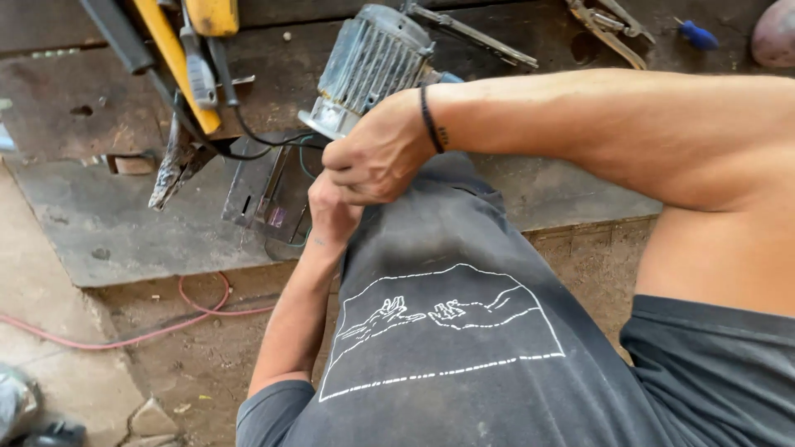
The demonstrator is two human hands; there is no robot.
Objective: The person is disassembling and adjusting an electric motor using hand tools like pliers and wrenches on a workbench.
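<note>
My right hand (374, 156), with a black band on the wrist, is clenched on the pulled-up hem of my dark grey shirt (447, 273), which has a white line drawing on it. My left hand (330, 213) sits just under it, fingers curled into the same fabric and partly hidden by the right hand. Both hands are right in front of a grey-blue finned electric motor (373, 62) lying on the dark metal bench (99, 223). What the cloth may cover cannot be seen.
A small slotted metal plate (263, 192) lies beside the hands, with black wires over it. A yellow-and-black tool (178, 58) rests at the back left. Pliers (609, 25) and a blue-handled screwdriver (700, 35) lie back right. A red cable (166, 327) runs across the dirt floor.
</note>
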